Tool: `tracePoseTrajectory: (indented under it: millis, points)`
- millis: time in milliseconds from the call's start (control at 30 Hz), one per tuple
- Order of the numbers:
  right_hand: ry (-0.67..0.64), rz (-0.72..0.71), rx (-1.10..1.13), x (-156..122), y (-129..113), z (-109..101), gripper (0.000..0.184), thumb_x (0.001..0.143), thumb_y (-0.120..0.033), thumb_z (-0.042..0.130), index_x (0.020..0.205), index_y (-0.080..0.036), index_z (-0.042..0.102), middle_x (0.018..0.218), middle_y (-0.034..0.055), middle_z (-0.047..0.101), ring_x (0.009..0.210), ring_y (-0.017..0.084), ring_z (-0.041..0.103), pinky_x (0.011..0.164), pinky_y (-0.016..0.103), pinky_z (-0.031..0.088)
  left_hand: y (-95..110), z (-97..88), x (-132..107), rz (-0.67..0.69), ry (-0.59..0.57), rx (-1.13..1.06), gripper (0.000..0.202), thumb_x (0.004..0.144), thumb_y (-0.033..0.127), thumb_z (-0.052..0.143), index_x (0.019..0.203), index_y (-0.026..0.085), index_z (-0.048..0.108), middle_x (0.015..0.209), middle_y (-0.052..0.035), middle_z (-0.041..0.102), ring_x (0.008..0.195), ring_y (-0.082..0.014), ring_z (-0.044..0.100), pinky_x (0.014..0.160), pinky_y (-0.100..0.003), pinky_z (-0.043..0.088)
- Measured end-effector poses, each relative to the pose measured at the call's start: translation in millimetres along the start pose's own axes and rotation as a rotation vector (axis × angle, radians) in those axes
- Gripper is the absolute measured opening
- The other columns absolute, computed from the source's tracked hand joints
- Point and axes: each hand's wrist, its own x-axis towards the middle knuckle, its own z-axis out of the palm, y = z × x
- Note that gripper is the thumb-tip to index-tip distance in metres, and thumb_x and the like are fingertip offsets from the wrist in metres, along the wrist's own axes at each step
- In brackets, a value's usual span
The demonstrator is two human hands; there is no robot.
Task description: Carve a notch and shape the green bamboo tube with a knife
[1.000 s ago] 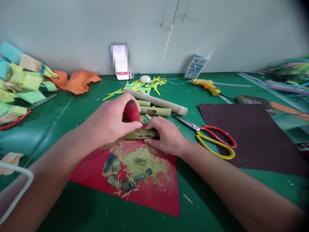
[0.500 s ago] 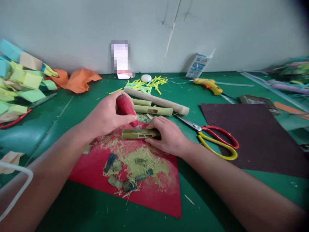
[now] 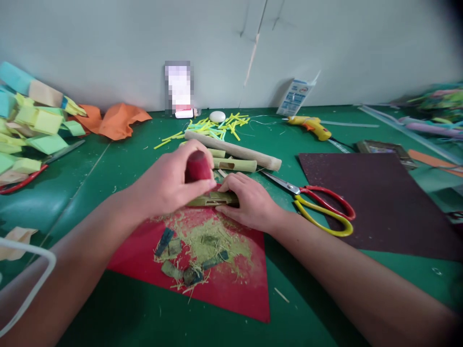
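My left hand point(image 3: 170, 180) is wrapped round the red handle of a carving tool point(image 3: 197, 166), its tip hidden down against a short green bamboo piece point(image 3: 211, 199). My right hand point(image 3: 249, 200) is closed on that bamboo piece, pinning it to a red sheet point(image 3: 231, 289) on the green table. Green shavings and small cut bark chips point(image 3: 191, 255) lie on the sheet in front of the hands.
Red-and-yellow scissors point(image 3: 318, 207) lie right of my right hand, beside a dark sheet point(image 3: 383, 202). Behind the hands are a wooden dowel point(image 3: 235, 150), another bamboo piece point(image 3: 237, 165), yellow strips point(image 3: 213, 126) and a glue gun point(image 3: 311, 126). Folded coloured paper point(image 3: 32, 130) is piled left.
My left hand tipped the red-handled tool back up and left, then pushed it down again onto the bamboo. My right hand kept the bamboo held in place.
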Motion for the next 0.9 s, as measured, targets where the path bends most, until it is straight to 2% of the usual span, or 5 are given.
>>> tracePoseTrajectory:
  millis: [233, 400, 667, 767, 900]
  points:
    - [-0.013, -0.004, 0.013, -0.2, 3.0, 0.5, 0.025, 0.077, -0.03, 0.071, 0.09, -0.02, 0.052, 0.095, 0.0074, 0.064, 0.087, 0.022, 0.056, 0.074, 0.034, 0.042, -37.5, -0.5, 14.1, -0.225, 0.101, -0.388, 0.031, 0.076, 0.033, 0.074, 0.092, 0.018, 0.052, 0.083, -0.0033, 0.068, 0.074, -0.0171, 0.066, 0.068, -0.03, 0.052]
    - [-0.003, -0.002, 0.006, 0.2, 2.4, 0.5, 0.025, 0.076, -0.027, 0.071, 0.088, -0.02, 0.051, 0.093, 0.0071, 0.064, 0.085, 0.022, 0.056, 0.074, 0.034, 0.042, -43.3, 3.9, 16.5, -0.378, 0.094, -0.526, 0.031, 0.076, 0.033, 0.074, 0.089, 0.017, 0.051, 0.078, -0.0039, 0.069, 0.052, -0.0095, 0.055, 0.048, -0.023, 0.042]
    - [0.004, -0.031, 0.023, -1.0, 2.0, 1.6, 0.026, 0.077, -0.028, 0.072, 0.091, -0.021, 0.052, 0.096, 0.0072, 0.065, 0.09, 0.023, 0.057, 0.078, 0.036, 0.043, -49.5, 11.1, 17.6, -0.566, 0.006, -0.607, 0.031, 0.073, 0.035, 0.076, 0.086, 0.017, 0.054, 0.06, 0.0005, 0.061, 0.042, -0.0086, 0.049, 0.039, -0.021, 0.035]
    - [0.002, -0.039, 0.035, -1.0, 2.5, 2.0, 0.025, 0.077, -0.027, 0.072, 0.091, -0.021, 0.053, 0.096, 0.0067, 0.065, 0.089, 0.022, 0.057, 0.078, 0.036, 0.044, -51.1, 12.0, 17.9, -0.529, 0.01, -0.595, 0.033, 0.073, 0.037, 0.076, 0.09, 0.017, 0.055, 0.06, 0.0007, 0.06, 0.045, -0.0103, 0.053, 0.041, -0.022, 0.037]
    - [0.003, -0.034, 0.016, -0.5, 3.2, 1.0, 0.024, 0.077, -0.029, 0.071, 0.092, -0.02, 0.055, 0.095, 0.0071, 0.065, 0.089, 0.023, 0.057, 0.077, 0.035, 0.043, -47.1, 4.4, 13.8, -0.364, 0.187, -0.476, 0.036, 0.074, 0.037, 0.076, 0.097, 0.018, 0.055, 0.078, -0.003, 0.067, 0.06, -0.0141, 0.063, 0.052, -0.024, 0.048]
